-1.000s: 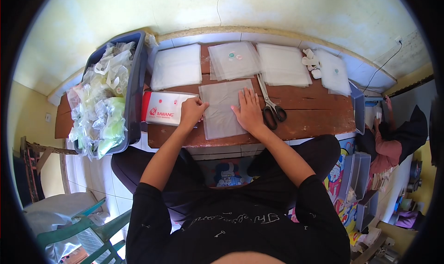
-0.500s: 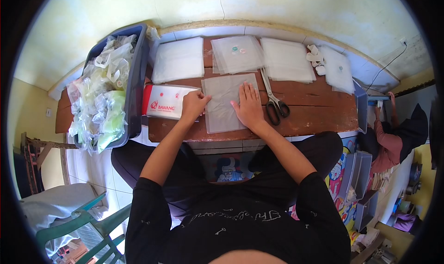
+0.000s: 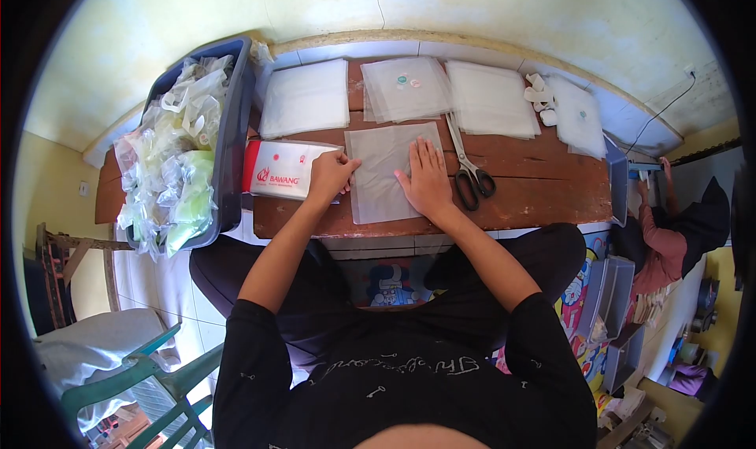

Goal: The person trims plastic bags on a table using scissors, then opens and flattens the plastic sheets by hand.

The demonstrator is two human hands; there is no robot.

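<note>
A clear plastic bag (image 3: 376,193) lies flat on the brown wooden table in front of me. My right hand (image 3: 428,180) rests palm down on its right part, with the fingers stretched out. At the bag's left edge, my left hand (image 3: 331,173) is curled, thumb and fingers pinching the edge. Under and beside that hand sits a red-and-white pack (image 3: 276,166) printed "BAWANG". Scissors with black handles (image 3: 471,177) lie just right of my right hand, blades pointing away from me.
Stacks of clear bags lie along the back: left (image 3: 305,99), middle (image 3: 405,95), right (image 3: 492,103) and far right (image 3: 579,118). White pieces (image 3: 539,95) sit among them. A grey tub (image 3: 228,158) overflowing with plastic bags stands left. Another person (image 3: 665,236) is at the far right.
Both hands keep nearly the same place on the bag. The whole view has shifted very slightly; nothing is taken up or let go.
</note>
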